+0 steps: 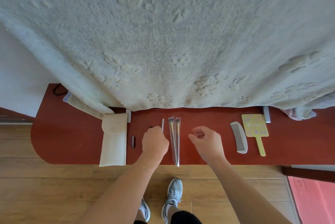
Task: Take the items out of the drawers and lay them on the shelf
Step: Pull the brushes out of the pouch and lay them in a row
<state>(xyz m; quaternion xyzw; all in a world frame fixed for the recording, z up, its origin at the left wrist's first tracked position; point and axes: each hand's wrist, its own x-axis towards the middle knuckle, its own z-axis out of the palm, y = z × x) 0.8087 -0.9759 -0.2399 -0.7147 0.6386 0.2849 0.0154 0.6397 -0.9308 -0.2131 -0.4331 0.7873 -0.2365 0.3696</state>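
The left hand (155,142) is closed tight, knuckles up, over the reddish-brown shelf top (72,142). Its fingers are curled round a small dark item (150,127). Only the item's far tip shows past the knuckles, so what it is cannot be told. Just beside that tip, to the right, a thin grey metal strip (163,124) lies flat on the shelf.

The right hand (206,142) hovers over bare shelf with its fingers loosely bent and thumb and forefinger a little apart. It holds nothing that can be seen and touches nothing.

Between the two hands lie two make-up brushes in clear plastic sleeves (175,138), side by side, with their handle ends reaching past the shelf's front edge. Left of the left hand is a short dark red-brown tube (133,141), and beyond it a cream fabric pouch with a snap flap (113,144), its bottom edge at the shelf's front edge. Well to the right lie a silver-grey curved comb (239,137) and, just beside it, a yellow hand mirror with a paddle handle (254,126).

A pale fleece blanket with paw-print relief (163,42) hangs down over the back of the shelf
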